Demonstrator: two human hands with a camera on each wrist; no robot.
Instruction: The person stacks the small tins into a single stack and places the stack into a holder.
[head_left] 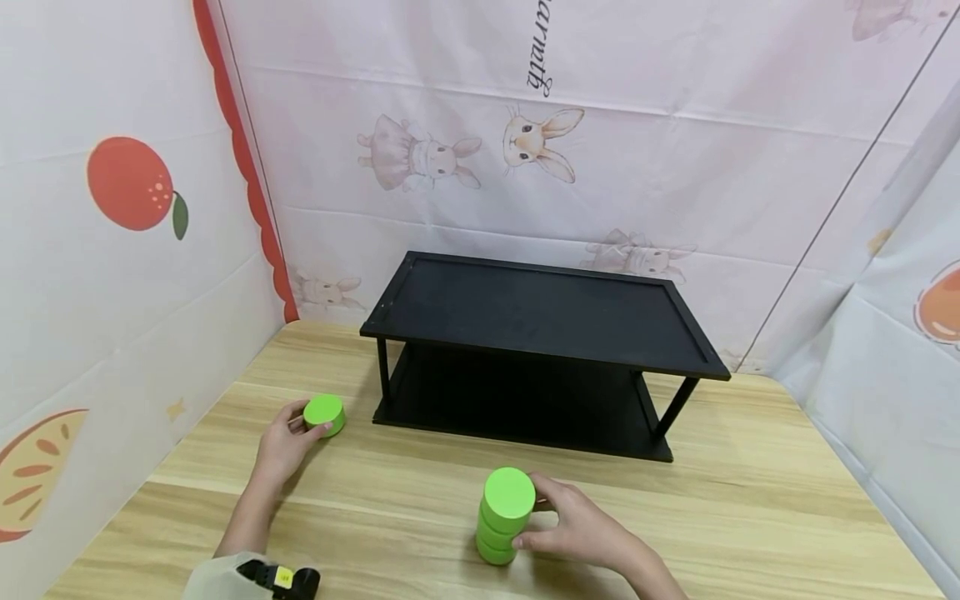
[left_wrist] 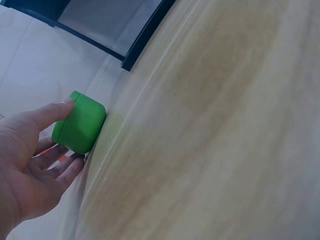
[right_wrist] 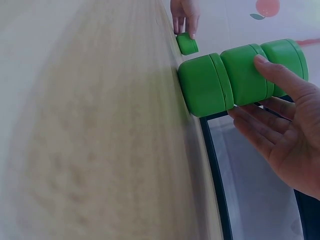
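On the left of the table, my left hand (head_left: 283, 446) pinches a small round green lidded tin (head_left: 325, 416) between thumb and fingers. The left wrist view shows the thumb on the edge of this tin (left_wrist: 81, 123), which rests on the table. Nearer the front, three similar tins stand upright as a green stack (head_left: 501, 521). My right hand (head_left: 573, 525) grips that stack from its right side. In the right wrist view the thumb lies on the middle tin (right_wrist: 245, 75), the fingers on the opposite side; the bottom tin (right_wrist: 204, 85) touches the table.
A black two-level rack (head_left: 540, 312) stands at the back of the wooden table (head_left: 750, 500), behind both hands. Printed cloth (head_left: 450, 67) with rabbits hangs behind it, and white cloth with fruit (head_left: 90, 317) closes off the left side. More cloth hangs on the right.
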